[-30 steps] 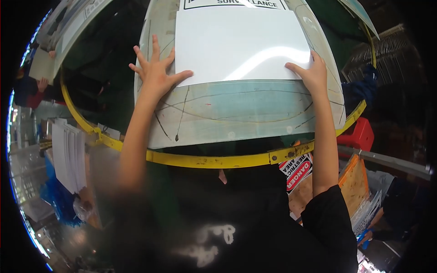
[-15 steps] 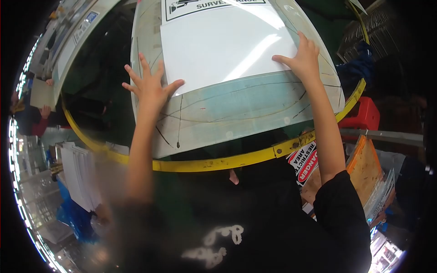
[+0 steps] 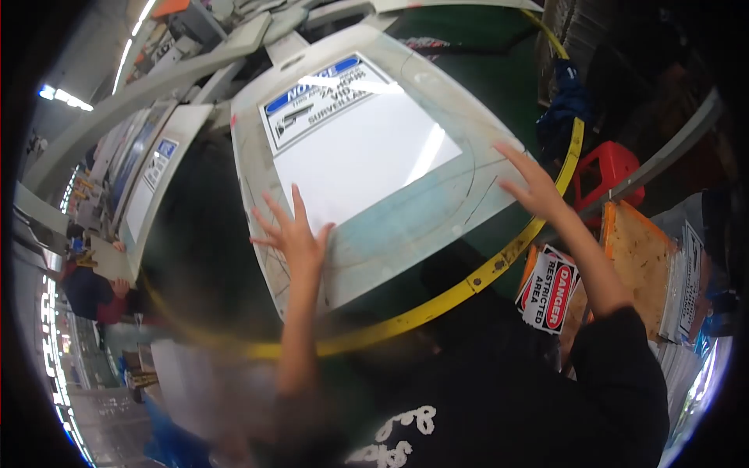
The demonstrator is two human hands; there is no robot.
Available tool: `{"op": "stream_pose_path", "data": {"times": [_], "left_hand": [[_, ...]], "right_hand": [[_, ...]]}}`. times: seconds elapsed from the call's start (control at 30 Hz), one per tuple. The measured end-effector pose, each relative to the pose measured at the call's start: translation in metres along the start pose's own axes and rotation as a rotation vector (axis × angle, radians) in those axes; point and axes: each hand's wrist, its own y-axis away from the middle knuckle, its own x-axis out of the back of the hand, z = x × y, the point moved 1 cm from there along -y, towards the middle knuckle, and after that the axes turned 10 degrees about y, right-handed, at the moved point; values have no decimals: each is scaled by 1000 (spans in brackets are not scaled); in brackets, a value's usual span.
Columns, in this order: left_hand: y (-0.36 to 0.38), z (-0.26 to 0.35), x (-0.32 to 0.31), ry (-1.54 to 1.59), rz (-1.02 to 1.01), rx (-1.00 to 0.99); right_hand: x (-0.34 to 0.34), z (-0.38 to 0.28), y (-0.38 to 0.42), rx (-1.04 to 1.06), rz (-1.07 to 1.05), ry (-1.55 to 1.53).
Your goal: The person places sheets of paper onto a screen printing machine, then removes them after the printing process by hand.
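A white sign sheet (image 3: pixel 363 160) lies on a pale, worn platen board (image 3: pixel 409 249). Its upper part is printed with a blue "NOTICE" band and a camera picture, and the rest is plain white. My left hand (image 3: pixel 292 234) has its fingers spread at the sheet's lower left corner, over the board's left side. Holding nothing, my right hand (image 3: pixel 538 191) is off the sheet, over the board's right edge with its fingers stretched out.
A yellow curved rail (image 3: pixel 468 287) runs around the near side. To the right are a red stool (image 3: pixel 612 175), a "DANGER" sign (image 3: pixel 552 292) and an orange-edged board (image 3: pixel 636 249). Another board with a printed sheet (image 3: pixel 148 195) stands left, beside another person (image 3: pixel 97 295).
My view has tilted and turned, so more of the sign's top shows. My right hand has come off the sheet to the right; my left hand stays by its lower left corner.
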Motion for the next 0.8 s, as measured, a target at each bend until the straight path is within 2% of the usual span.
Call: {"op": "stream_pose_path", "data": {"times": [0.03,0.07,0.13,0.2,0.27,0.37,0.5,0.6,0.63,0.8], "left_hand": [[13,8,9,134,90,-46],[30,15,21,267,171,-89],[69,38,54,467,247,-172],[106,52,64,552,260,-158],[132,69,66,641,247,-132],[160,95,60,774,192,-78],[176,130,65,862,40,-152],[183,139,76,860,7,-222],[186,140,78,882,15,-223],[193,139,84,883,12,-209]], "right_hand": [[20,1,39,-20,25,-50],[42,-13,77,-155,24,9],[63,-6,165,-270,-66,243],[78,-11,253,-625,-179,253],[83,-13,332,-839,-308,283],[97,-45,369,-858,-432,384],[88,-34,386,-757,-200,427],[86,-34,375,-849,-159,381],[86,-36,372,-799,-105,433],[86,-33,374,-854,-99,401]]}}
